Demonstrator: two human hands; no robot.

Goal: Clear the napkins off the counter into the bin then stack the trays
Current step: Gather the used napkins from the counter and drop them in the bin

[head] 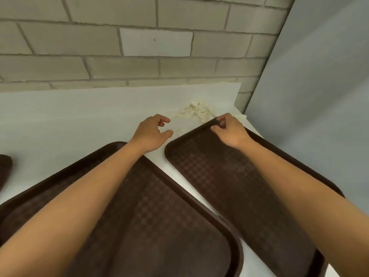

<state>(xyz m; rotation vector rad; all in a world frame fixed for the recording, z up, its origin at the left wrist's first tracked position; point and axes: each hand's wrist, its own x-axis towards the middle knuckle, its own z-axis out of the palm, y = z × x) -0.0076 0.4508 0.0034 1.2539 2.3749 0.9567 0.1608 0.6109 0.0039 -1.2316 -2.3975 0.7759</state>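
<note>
A heap of crumpled off-white paper napkins is seen near the back right corner of the pale white worktop, close to the grey block wall. Two dark brown textured plastic trays are laid side by side and apart along the front edge, the left tray under the left forearm and the right tray angled toward the heap, while part of a third brown tray is cut off at the left edge. The left hand is held over bare worktop with fingers curled and apart, holding nothing, and the right hand is held at the far corner of the right tray with fingers bent loosely, though contact with the rim cannot be told.
</note>
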